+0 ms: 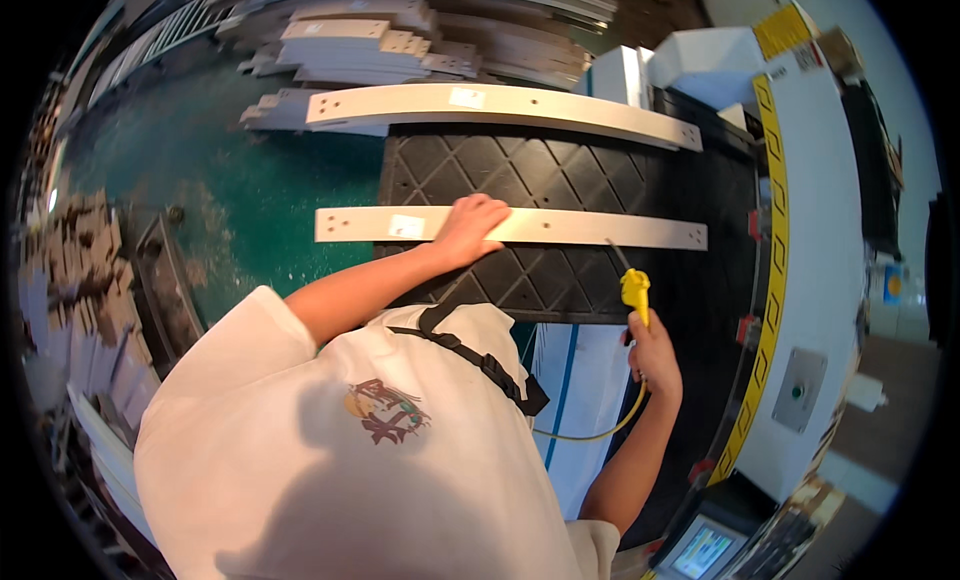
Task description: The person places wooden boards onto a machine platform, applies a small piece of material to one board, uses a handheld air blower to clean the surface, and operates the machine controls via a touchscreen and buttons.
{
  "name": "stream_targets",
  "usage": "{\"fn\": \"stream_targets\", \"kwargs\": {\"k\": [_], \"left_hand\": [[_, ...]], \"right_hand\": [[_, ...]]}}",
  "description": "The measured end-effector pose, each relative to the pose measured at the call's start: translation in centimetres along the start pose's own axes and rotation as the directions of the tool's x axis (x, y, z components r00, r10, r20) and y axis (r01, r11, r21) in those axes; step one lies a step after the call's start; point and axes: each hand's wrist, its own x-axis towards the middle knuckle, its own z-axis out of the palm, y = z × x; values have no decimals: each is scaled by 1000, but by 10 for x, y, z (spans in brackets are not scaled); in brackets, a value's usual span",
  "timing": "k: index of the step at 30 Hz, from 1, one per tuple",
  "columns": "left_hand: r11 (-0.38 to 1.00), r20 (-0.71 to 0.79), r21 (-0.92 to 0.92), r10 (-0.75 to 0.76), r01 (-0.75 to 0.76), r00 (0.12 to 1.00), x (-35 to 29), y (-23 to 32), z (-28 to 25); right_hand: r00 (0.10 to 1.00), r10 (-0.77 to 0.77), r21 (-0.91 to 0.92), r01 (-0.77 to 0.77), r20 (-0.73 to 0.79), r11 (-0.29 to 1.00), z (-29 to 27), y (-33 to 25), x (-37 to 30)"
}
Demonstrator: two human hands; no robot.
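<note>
A long, pale narrow board [580,227] with drilled holes and a white label lies across a black ribbed mat [510,165]. My left hand [470,229] grips this board left of its middle, fingers over the far edge and thumb toward the near one. In my right hand [655,358] is a yellow air blow gun [635,288], its thin nozzle directed at the board's right part and its tip at or just above the surface. A yellow hose [628,420] curves back from it toward my body. Beyond, a second similar board [590,111] lies parallel to the first.
Stacked pale boards [360,40] stand at the far side, with more piled at the left [95,270]. On the right runs a white machine housing [825,280] edged with yellow-and-black tape [775,230]. A lit screen [705,550] sits at the lower right.
</note>
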Motion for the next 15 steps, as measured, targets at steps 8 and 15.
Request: {"fn": "stream_targets", "kwargs": {"k": [8, 15], "left_hand": [[992, -75, 84, -85, 91, 994, -50, -35, -36], [925, -162, 171, -314, 339, 936, -168, -99, -129]], "right_hand": [[942, -199, -297, 278, 269, 914, 97, -51, 1], [806, -208, -353, 454, 554, 818, 184, -132, -9]]}}
